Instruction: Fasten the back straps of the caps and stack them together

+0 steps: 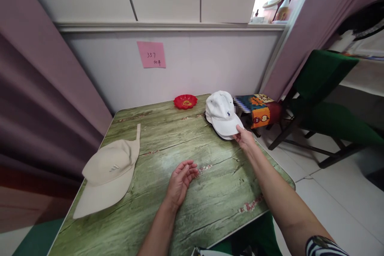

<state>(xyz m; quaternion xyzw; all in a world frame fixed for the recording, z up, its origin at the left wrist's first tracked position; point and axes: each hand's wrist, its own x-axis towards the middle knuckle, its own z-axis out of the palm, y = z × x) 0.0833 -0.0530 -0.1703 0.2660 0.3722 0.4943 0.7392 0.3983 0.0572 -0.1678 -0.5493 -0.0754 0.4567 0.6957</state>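
Note:
At the table's far right corner lies a white baseball cap [221, 108] with a small dark blue emblem, and a dark edge shows beneath it. My right hand [244, 139] grips its brim, thumb on top and fingers underneath. Resting over the middle of the table, my left hand [181, 178] holds nothing; its fingers are loosely curled and somewhat apart. To the left is a beige cap [108, 168] with small slanted stripes, its brim toward the near left edge and its strap sticking up at the back.
The green wood-patterned table [162, 140] stands against a white wall. A red scalloped dish [185, 102] sits at its back edge. Above hangs a pink note [151, 55]. Beyond the right edge are a colourful patterned cloth [259, 108] and a green chair [324, 72].

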